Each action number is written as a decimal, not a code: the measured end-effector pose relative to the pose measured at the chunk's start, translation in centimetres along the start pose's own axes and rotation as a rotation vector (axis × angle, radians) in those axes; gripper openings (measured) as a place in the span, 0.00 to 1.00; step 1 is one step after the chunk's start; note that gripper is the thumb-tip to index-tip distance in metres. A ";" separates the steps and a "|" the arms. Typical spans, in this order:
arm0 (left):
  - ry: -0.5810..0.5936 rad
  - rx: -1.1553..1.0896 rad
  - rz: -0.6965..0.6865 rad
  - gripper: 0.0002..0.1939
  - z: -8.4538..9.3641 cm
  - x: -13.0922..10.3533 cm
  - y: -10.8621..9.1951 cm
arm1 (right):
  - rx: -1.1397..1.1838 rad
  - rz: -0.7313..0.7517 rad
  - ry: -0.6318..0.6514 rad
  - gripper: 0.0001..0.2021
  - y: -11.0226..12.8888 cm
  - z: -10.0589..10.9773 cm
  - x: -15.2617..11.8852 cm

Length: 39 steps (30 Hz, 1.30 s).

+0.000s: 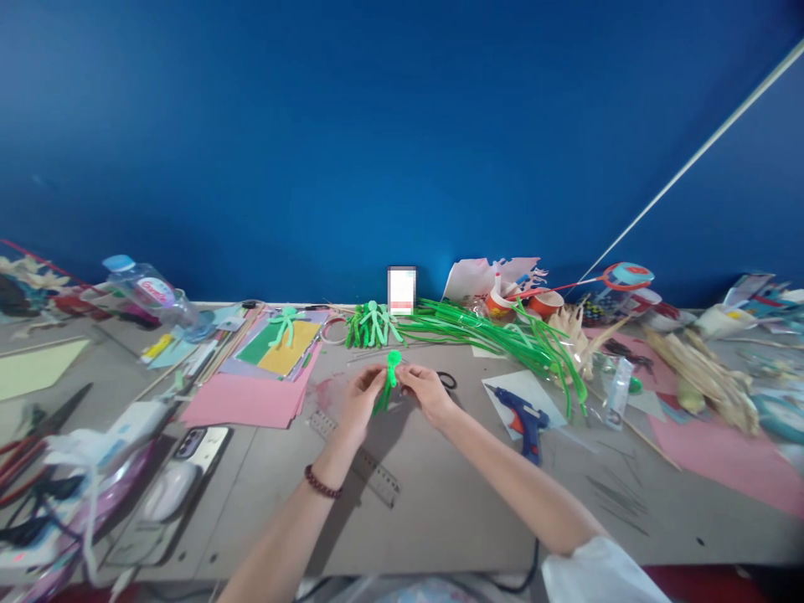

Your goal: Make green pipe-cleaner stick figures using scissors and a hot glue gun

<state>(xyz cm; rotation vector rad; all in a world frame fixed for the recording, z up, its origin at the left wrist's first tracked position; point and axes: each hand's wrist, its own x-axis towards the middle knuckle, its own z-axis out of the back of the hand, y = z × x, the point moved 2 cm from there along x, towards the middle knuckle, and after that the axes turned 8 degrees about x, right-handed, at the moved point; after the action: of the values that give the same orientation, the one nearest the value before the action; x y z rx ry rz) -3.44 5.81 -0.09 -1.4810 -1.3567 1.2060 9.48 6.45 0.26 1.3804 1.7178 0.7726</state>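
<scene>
A small bright green pipe-cleaner figure [394, 362] is held upright over the middle of the table, its strands hanging down. My left hand [365, 392] pinches it from the left, below its round top. From the right, my right hand [425, 387] closes its fingertips on the same figure. Behind my hands stand several similar green pipe-cleaner figures [375, 325] in a cluster. Another light green figure [286, 327] lies on green and yellow sheets at the left. A large bunch of green pipe cleaners [496, 335] stretches to the right.
A clear ruler [375, 477] lies beneath my left forearm. On the right, a blue glue gun [528, 419] rests by white paper. Pink paper [251, 398], a phone [169, 502] and a plastic bottle [151, 289] are at the left. A blue wall [402, 151] rises behind the table.
</scene>
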 end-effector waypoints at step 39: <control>-0.017 -0.175 0.254 0.15 -0.5 -0.2 0.9 | -0.419 0.348 -0.160 0.07 -0.6 0.5 -0.2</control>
<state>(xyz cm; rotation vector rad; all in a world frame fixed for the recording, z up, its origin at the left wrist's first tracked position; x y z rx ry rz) -2.71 5.49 -0.82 -1.8147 -1.3430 1.2836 9.65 6.10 -0.48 1.4114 1.1227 1.1088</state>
